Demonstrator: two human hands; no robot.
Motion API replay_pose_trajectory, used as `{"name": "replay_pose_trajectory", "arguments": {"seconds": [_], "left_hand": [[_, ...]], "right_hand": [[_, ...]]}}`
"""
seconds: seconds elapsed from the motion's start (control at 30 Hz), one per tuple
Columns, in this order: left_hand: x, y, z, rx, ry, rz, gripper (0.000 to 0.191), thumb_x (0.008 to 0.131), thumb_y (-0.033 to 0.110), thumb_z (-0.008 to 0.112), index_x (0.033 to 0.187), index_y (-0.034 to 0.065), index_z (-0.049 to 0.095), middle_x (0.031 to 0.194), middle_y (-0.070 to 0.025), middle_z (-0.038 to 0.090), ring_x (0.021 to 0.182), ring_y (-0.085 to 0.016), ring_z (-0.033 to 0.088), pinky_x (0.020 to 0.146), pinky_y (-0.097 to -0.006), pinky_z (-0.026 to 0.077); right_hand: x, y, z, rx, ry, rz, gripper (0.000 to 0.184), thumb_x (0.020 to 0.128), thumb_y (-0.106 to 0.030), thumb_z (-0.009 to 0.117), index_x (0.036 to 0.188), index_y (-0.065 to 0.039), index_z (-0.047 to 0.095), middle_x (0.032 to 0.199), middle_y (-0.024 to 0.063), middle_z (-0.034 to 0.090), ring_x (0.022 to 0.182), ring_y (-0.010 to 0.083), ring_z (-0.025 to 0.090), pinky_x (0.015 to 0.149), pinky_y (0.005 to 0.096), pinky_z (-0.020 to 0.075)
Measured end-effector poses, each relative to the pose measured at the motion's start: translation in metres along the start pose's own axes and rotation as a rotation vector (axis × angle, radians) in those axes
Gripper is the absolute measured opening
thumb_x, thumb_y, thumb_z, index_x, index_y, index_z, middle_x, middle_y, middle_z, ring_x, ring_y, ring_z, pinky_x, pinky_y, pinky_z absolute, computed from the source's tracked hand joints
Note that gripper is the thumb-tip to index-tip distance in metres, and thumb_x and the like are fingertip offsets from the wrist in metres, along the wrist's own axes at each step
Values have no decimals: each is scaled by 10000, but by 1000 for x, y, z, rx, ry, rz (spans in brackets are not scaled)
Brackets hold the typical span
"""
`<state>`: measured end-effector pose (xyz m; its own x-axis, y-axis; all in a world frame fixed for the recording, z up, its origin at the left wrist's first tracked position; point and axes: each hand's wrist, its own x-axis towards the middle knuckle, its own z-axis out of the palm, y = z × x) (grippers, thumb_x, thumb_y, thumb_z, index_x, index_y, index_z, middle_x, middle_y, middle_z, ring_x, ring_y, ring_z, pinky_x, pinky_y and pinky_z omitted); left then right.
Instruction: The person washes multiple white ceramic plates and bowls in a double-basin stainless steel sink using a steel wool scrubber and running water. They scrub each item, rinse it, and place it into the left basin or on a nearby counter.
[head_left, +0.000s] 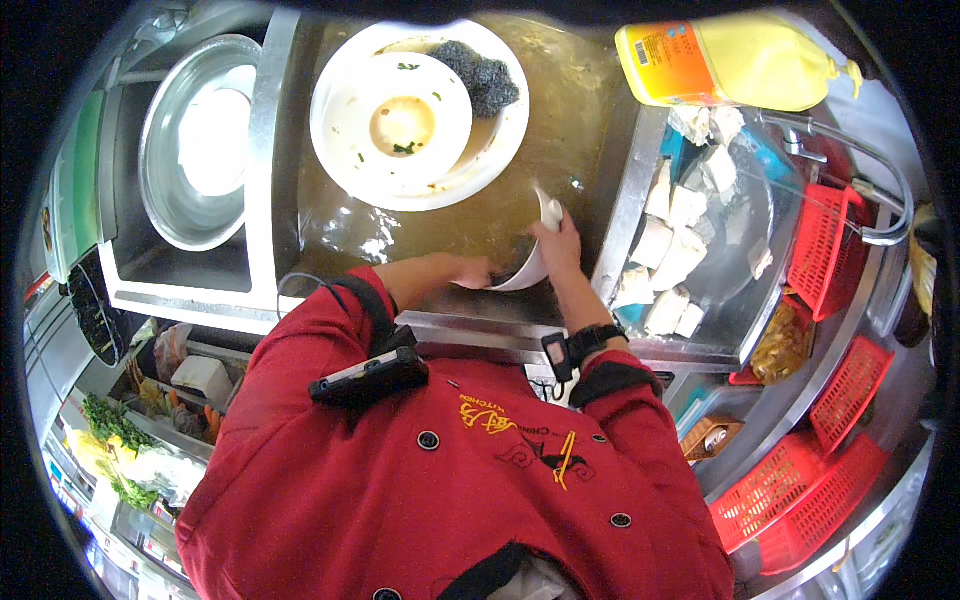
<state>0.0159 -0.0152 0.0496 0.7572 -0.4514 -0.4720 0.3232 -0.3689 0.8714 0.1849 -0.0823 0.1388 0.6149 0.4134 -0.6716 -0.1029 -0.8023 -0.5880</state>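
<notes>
A white bowl (529, 271) is tipped on its side at the near edge of a sink basin (600, 142) of murky brown water. My right hand (561, 241) grips its right rim. My left hand (474, 271) reaches to the bowl's left side, its fingertips hidden near a dark patch, so I cannot tell what it holds. Farther off, a large white bowl (330, 169) stands in the basin. Within it sit a smaller white bowl (450, 97), with bits of green and a little brownish liquid, and a dark metal scouring pad (480, 79).
A metal basin (154, 172) stands in the left sink. Crumpled white tissues (675, 255) lie on the right counter, below a yellow detergent jug (757, 64). A curved faucet (896, 172) and red plastic baskets (825, 251) are at the right. A vegetable bin (217, 352) stands lower left.
</notes>
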Motion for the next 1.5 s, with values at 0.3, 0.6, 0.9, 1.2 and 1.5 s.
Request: {"name": "replay_pose_trajectory", "arguments": {"seconds": [0.3, 0.6, 0.9, 1.2, 1.5], "left_hand": [[3, 10, -1, -197, 79, -116, 483, 794, 166, 499, 1268, 79, 529, 1170, -232, 596, 1068, -396, 566, 909, -463, 438], [-12, -8, -27, 201, 6, -327, 372, 734, 95, 537, 1081, 20, 647, 1072, -224, 636, 1004, -388, 605, 850, -479, 469], [4, -2, -7, 97, 103, -185, 293, 770, 140, 560, 1029, 51, 665, 1050, -214, 647, 985, -369, 615, 823, -494, 482], [28, -14, -40, 602, -187, -514, 464, 853, 292, 522, 1256, 62, 539, 1239, -201, 560, 1114, -361, 542, 949, -468, 411], [59, 40, -33, -856, 760, -120, 511, 944, 443, 421, 1264, 57, 519, 1277, -155, 525, 1132, -291, 516, 1004, -418, 368]], "right_hand": [[-44, 40, 28, -55, 173, -25, 1243, 549, -287, 837, 1457, 4, 41, 1355, 307, 361, 1260, 405, 391, 1057, 428, 329], [28, 7, -5, -63, -10, 250, 1053, 611, -362, 728, 1446, 1, 199, 1284, 328, 466, 1166, 396, 514, 986, 386, 410], [-40, 3, 24, -94, 119, 145, 1171, 558, -163, 773, 1479, -148, 50, 1386, 342, 273, 1185, 476, 428, 1012, 471, 385], [-12, -17, -5, 112, -192, 258, 964, 562, -124, 655, 1429, -167, 236, 1070, 170, 584, 868, 357, 620, 694, 442, 527], [-20, 2, -15, 256, -194, 230, 953, 637, -148, 667, 1449, -279, 184, 1251, 138, 483, 1007, 350, 563, 675, 520, 520]]}}
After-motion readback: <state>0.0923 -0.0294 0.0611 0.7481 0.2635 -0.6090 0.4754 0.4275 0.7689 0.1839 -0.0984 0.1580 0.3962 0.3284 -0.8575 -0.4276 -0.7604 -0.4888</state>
